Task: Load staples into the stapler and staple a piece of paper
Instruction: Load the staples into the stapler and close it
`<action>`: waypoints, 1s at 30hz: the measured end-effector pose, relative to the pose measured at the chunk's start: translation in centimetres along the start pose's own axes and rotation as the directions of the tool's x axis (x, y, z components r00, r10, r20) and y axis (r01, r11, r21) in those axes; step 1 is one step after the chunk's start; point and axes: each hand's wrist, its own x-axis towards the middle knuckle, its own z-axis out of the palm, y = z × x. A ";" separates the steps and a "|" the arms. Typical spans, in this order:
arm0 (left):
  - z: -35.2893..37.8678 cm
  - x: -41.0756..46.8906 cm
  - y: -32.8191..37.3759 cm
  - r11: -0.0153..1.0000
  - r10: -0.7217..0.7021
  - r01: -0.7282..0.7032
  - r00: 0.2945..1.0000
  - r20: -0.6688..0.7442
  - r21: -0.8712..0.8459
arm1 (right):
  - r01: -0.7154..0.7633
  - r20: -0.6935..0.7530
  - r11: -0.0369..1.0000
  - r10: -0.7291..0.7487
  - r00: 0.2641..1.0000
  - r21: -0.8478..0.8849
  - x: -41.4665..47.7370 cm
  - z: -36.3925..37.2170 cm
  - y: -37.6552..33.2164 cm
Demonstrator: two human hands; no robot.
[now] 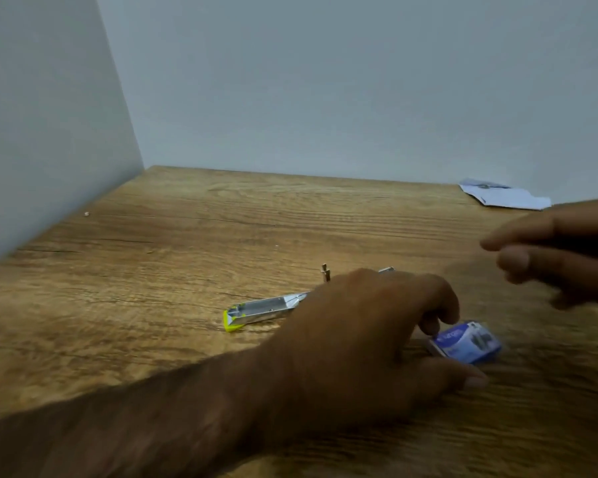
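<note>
An opened metal stapler (263, 310) with a yellow-green tip lies flat on the wooden table (187, 236), its magazine channel facing up. My left hand (359, 339) rests over its rear end and hides it. The fingertips of that hand touch the left end of a small blue staple box (466, 343), which lies on the table; the thumb is spread on the wood just in front of the box. My right hand (560, 250) hovers above the table to the right, blurred, fingers loosely apart, with nothing visible in it. A white piece of paper (508, 196) lies at the far right by the wall.
Grey walls close the table at the back and on the left (32, 132). Bare wood stretches left of the stapler and behind it. A tiny white speck (87, 213) lies near the left wall.
</note>
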 end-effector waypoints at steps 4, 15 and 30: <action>-2.3 0.0 -0.1 0.996 0.076 -0.087 0.925 -0.372 -0.012 | 0.097 0.085 0.941 -0.131 0.988 0.323 2.5 0.7 -3.5; -7.4 0.7 -5.9 0.923 -0.353 0.317 0.923 -0.154 -0.218 | 0.208 0.188 0.908 -0.291 0.938 0.365 7.9 5.1 -6.1; -5.7 0.5 -6.8 0.929 -0.342 0.363 0.915 0.215 -0.068 | 0.011 0.289 0.813 -0.220 0.932 0.582 7.6 6.0 -4.0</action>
